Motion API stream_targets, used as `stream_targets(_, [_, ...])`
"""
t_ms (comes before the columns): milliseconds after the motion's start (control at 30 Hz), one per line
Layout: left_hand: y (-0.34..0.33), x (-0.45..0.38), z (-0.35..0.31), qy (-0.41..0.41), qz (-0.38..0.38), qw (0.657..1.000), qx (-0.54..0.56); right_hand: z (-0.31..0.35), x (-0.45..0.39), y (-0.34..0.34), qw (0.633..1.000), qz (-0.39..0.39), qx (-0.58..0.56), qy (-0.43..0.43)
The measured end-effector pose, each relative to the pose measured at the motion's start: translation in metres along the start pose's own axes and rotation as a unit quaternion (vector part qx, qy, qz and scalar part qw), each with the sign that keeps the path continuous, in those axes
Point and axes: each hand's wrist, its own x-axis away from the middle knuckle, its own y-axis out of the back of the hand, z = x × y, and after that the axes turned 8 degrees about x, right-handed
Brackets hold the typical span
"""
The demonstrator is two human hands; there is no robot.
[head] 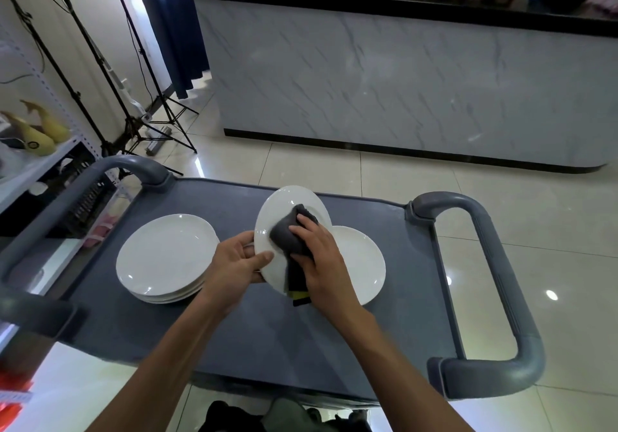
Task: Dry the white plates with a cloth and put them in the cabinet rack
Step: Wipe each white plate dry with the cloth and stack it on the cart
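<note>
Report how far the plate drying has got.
Done: possibly one plate, lying alone on the cart behind the right hand; whether it is dried cannot be told. In hand: the left hand tilts a plate while the right hand wipes it with the grey cloth. Left: the stack; no cabinet rack is identifiable.

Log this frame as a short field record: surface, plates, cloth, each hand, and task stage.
surface: grey cart top
held plate: tilted, above the cart
stack of plates: lies left on cart
single plate: lies right, partly hidden
cloth: dark grey, pressed on held plate
left hand: grips held plate's rim
right hand: presses cloth
stage: drying; cabinet rack not identifiable
</note>
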Motion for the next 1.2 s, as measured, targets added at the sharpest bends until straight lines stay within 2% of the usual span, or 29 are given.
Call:
stream_targets(233, [-0.005, -0.002, -0.001, -0.009, 0.017, 0.999, -0.046, 0.003, -0.013, 0.007, 0.998, 0.02, 0.057, 0.028])
stream_targets(433, [-0.005, 0.002, 0.005, -0.013, 0.05, 0.996, -0.077, 0.013, -0.021, 0.009, 0.99, -0.009, 0.115, 0.079])
stream_targets(733, [-0.001, 0.007, 0.006, -0.037, 0.039, 0.998, -0.018, 0.0, -0.058, 0.022, 0.995, -0.1, 0.018, -0.02])
stream_targets(967, [0.014, 0.005, 0.004, -0.06, 0.008, 0.998, 0.035, -0.023, -0.076, 0.033, 0.986, -0.105, -0.047, -0.122])
stream_targets(1200, [0.023, -0.005, -0.008, -0.061, -0.021, 0.991, 0.116, -0.03, -0.077, 0.034, 0.975, -0.121, -0.081, -0.165])
